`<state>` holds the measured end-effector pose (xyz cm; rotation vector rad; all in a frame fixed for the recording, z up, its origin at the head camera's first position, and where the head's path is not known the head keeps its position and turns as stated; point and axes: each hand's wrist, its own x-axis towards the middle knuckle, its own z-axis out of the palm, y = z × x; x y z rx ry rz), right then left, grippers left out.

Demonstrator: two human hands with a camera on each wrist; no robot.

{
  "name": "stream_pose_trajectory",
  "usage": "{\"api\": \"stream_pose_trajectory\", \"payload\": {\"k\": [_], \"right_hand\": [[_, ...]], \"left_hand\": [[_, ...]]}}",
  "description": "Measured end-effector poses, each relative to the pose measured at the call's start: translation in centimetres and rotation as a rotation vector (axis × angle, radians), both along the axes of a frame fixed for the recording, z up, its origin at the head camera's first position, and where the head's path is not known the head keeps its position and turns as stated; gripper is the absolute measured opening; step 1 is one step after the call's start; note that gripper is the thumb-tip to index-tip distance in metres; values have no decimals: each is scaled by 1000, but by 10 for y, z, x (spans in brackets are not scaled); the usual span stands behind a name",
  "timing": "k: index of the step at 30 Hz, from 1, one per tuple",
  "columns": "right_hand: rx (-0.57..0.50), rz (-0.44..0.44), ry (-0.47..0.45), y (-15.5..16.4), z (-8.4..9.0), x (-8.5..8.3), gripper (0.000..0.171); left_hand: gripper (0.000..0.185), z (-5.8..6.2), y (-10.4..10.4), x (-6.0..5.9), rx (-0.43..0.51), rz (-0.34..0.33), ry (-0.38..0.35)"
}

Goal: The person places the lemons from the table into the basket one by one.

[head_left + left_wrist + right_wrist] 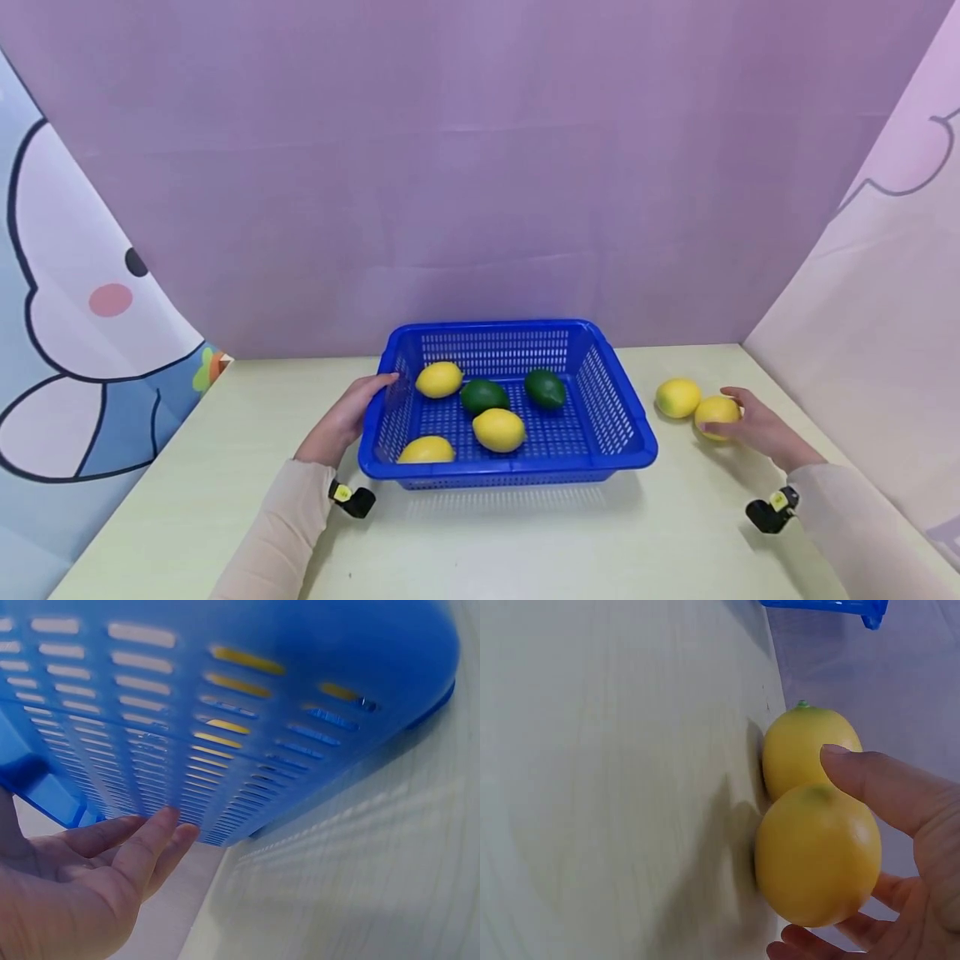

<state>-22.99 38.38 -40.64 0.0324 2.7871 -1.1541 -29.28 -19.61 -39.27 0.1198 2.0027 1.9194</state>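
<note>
Lemon (717, 413) at right of frame, on worktop (525, 542), touching second lemon (677, 397) | cupped by right hand (757, 429), fingers curling round it | left hand (347, 417) flat, fingers straight against blue basket (630, 400) wall, centre frame | basket lying leftward of held lemon.

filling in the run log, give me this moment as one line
left hand open, touching blue basket side | right hand gripping lemon on table | second lemon beside it
</note>
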Motion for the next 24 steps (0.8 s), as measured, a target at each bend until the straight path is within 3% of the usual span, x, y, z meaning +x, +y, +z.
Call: {"api": "stream_pose_trajectory", "payload": {"k": [24], "right_hand": [[17, -32, -10, -4, -2, -2, 95]], "left_hand": [[63, -1, -1, 0, 18, -10, 6]]}}
